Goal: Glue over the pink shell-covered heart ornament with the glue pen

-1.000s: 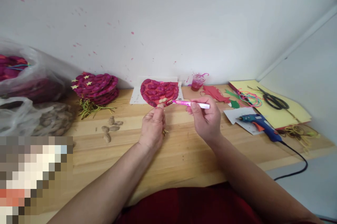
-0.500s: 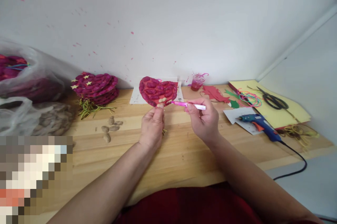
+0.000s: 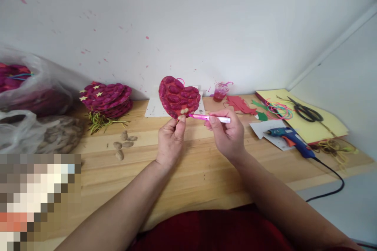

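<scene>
While the left hand (image 3: 171,140) pinches the lower point of a red-magenta heart-shaped plaque studded with lumpy, painted peanut-like forms (image 3: 178,96), the right hand (image 3: 230,135) grips a slender white, pink-stained brush-like tool (image 3: 202,117), its tip at the heart's lower right edge. Small cream-coloured pieces (image 3: 184,111) lie near that point. The heart is held tilted above a smooth, pale-grained wooden table (image 3: 206,188); behind it, a white paper sheet (image 3: 152,107) bears faint, illegible marks.
</scene>
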The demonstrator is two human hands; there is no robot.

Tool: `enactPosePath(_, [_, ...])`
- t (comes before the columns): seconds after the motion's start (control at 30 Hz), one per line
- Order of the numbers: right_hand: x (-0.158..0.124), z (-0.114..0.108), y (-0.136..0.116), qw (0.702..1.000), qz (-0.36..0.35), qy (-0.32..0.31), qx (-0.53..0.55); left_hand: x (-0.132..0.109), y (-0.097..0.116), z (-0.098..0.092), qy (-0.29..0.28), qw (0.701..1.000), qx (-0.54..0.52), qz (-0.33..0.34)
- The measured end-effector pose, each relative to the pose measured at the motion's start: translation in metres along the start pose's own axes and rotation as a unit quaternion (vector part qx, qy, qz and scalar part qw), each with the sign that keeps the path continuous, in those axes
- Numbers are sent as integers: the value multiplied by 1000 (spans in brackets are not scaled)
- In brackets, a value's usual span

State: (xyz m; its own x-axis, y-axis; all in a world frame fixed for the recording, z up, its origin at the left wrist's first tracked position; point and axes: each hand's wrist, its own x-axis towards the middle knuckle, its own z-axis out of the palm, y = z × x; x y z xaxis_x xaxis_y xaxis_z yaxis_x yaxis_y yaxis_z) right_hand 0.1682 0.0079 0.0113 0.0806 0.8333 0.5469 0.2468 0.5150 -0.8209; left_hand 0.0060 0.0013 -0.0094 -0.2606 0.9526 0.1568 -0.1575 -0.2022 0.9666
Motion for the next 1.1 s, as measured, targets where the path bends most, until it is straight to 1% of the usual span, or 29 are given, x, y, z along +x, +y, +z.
enactPosePath(0.1, [1, 0, 0, 1000, 15, 14, -6, 0, 1, 0, 10, 1000, 5, -4])
enactPosePath(0.17, [1, 0, 0, 1000, 12, 18, 2, 0, 2, 0, 4, 1000, 12, 13])
enactPosePath(0.27, [0, 0, 1, 1000, 0, 1, 7, 0, 5, 1, -4, 999, 27, 37])
enactPosePath(0.33, [-1, 0, 1, 1000, -3, -3, -7, 0, 8, 1, 2, 999, 32, 33])
enactPosePath(0.47, [-3, 0, 0, 999, -20, 12, -34, 0, 12, 2, 12, 999, 23, 19])
enactPosePath(0.63, [-4, -1, -3, 996, -57, -5, -69, 0, 13, 2, 13, 999, 38, 15])
enactPosePath(0.77, [-3, -2, -2, 997, -46, 12, -59, 1, 12, 1, 5, 999, 41, 26])
enactPosePath(0.87, [-3, -1, -2, 998, -42, -3, -37, 0, 12, 2, 2, 998, 50, 26])
enactPosePath(0.97, [-3, 0, -2, 998, -41, -15, -49, 0, 12, 1, -3, 998, 55, 31])
enactPosePath(1.1, [-2, -2, 0, 998, -33, 8, -55, 1, 11, 1, -8, 998, 53, 45])
